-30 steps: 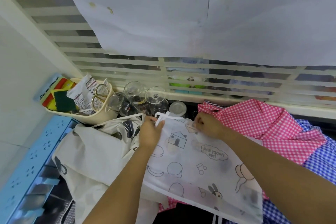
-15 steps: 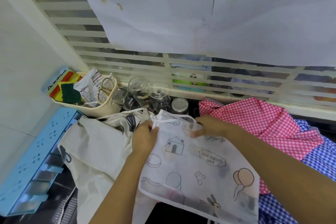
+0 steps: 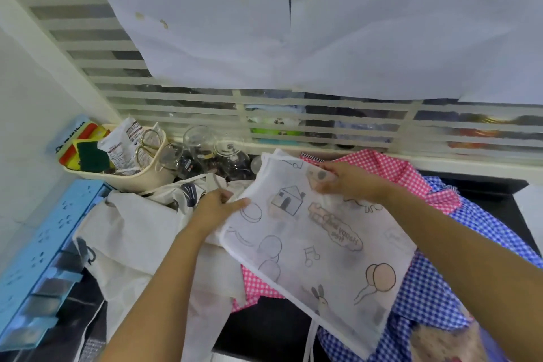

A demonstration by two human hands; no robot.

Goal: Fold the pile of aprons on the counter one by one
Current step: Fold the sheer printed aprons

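Glass jars (image 3: 202,150) and a cream basket (image 3: 147,176) are crowding the upper left, blocking the window grille (image 3: 176,109). A blue rack (image 3: 44,258) is lining the left edge. The printed apron (image 3: 317,244) is screening the centre. A bare strip of counter (image 3: 264,329) is lying open at lower centre, between the cream apron (image 3: 132,232) and the blue checked apron (image 3: 426,288).

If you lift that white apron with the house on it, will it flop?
Probably floppy: the white apron wrinkles where the left hand and right hand grip it, and its strings dangle. Likely light: the cloth looks thin, almost see-through.
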